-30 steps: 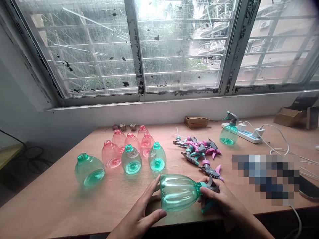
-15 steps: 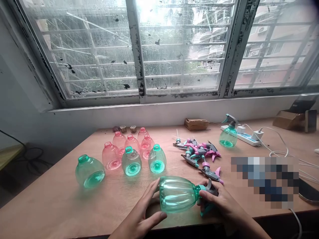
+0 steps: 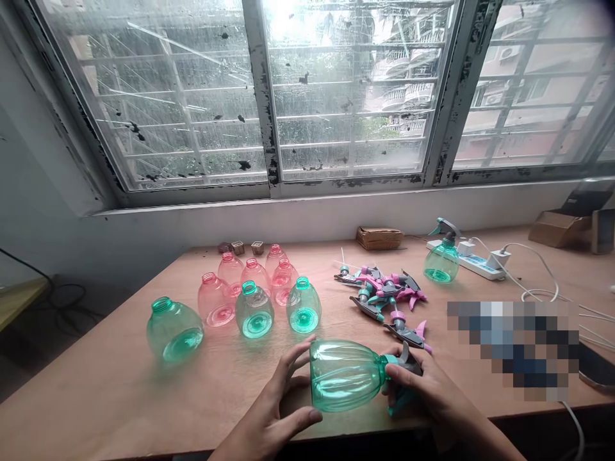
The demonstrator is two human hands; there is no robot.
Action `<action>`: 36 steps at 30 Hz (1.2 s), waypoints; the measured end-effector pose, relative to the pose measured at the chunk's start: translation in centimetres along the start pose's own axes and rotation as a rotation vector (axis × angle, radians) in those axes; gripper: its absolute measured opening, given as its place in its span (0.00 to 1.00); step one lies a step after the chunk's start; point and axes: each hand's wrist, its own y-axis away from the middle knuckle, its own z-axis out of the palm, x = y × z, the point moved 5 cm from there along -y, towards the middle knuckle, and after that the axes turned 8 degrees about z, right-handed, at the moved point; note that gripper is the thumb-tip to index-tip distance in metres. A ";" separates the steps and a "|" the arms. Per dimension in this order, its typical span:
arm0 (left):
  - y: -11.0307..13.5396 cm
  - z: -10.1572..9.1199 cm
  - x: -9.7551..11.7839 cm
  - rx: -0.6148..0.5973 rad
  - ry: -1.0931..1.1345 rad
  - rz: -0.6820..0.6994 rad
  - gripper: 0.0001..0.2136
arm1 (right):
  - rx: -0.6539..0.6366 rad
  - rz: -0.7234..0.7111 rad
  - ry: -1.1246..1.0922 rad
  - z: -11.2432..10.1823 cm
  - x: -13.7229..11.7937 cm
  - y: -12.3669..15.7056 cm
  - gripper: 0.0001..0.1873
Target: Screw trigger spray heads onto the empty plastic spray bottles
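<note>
A green spray bottle point(image 3: 346, 376) lies sideways in the air above the near table edge, its base toward the left. My right hand point(image 3: 413, 378) is closed around its grey and teal spray head point(image 3: 407, 360) at the neck. My left hand point(image 3: 281, 403) curves around the base with thumb and fingers spread apart; the fingertips are close to the rim, and I cannot tell how firmly they touch. Beyond my hands stand green bottles without heads point(image 3: 304, 307) and several pink bottles point(image 3: 216, 301). Loose spray heads point(image 3: 384, 291) in pink, teal and grey lie in a pile.
A complete green spray bottle point(image 3: 441, 259) stands at the back right beside a white power strip point(image 3: 483, 264) with cables. A brown package point(image 3: 379, 238) and small blocks point(image 3: 257, 248) sit along the back. Pixelated items point(image 3: 519, 349) and a dark phone-like object point(image 3: 596, 365) are at right.
My left fingers have opened slightly and shifted around the base. The ribs and reflections on the held bottle look different, as if it has turned a little. My right hand keeps its grip.
</note>
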 end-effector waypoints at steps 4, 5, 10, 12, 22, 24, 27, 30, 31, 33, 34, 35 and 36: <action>-0.2 0.0 -0.2 -0.006 -0.033 -0.025 0.37 | -0.012 0.013 -0.024 0.0 0.2 -0.1 0.25; -0.2 0.0 -0.3 -0.004 -0.030 -0.023 0.37 | -0.006 0.017 -0.029 0.0 0.3 -0.1 0.25; -0.2 0.0 -0.9 0.020 0.080 0.007 0.40 | 0.017 0.028 -0.027 -0.1 0.5 -0.1 0.27; -0.2 -0.2 -1.0 0.033 0.053 0.011 0.40 | 0.016 0.021 -0.021 -0.1 0.6 -0.1 0.26; 0.2 -0.3 -1.0 0.022 0.016 -0.042 0.36 | 0.014 0.018 -0.025 -0.4 0.7 -0.3 0.25; 0.2 -0.2 -1.1 0.019 0.038 -0.015 0.35 | 0.004 0.017 -0.032 -0.4 0.7 -0.3 0.25; 0.2 0.0 -1.1 0.006 0.069 0.010 0.34 | -0.011 0.011 -0.034 -0.3 0.8 -0.3 0.24; 0.2 0.1 -0.9 -0.005 0.069 0.005 0.33 | -0.022 0.006 -0.040 -0.3 0.7 -0.3 0.24; 0.2 0.1 -0.8 -0.007 0.065 -0.002 0.34 | -0.022 0.007 -0.043 -0.3 0.7 -0.3 0.24; 0.3 0.2 -0.6 -0.010 0.070 -0.020 0.34 | -0.021 0.015 -0.045 -0.2 0.7 -0.2 0.24; 0.3 0.2 -0.5 -0.011 0.080 -0.027 0.34 | -0.022 0.017 -0.043 -0.2 0.6 -0.1 0.24; 0.3 0.2 -0.4 -0.012 0.090 -0.032 0.35 | -0.022 0.019 -0.039 -0.1 0.5 -0.1 0.24; 0.3 0.2 -0.4 -0.014 0.097 -0.039 0.35 | -0.023 0.019 -0.035 -0.1 0.5 0.0 0.24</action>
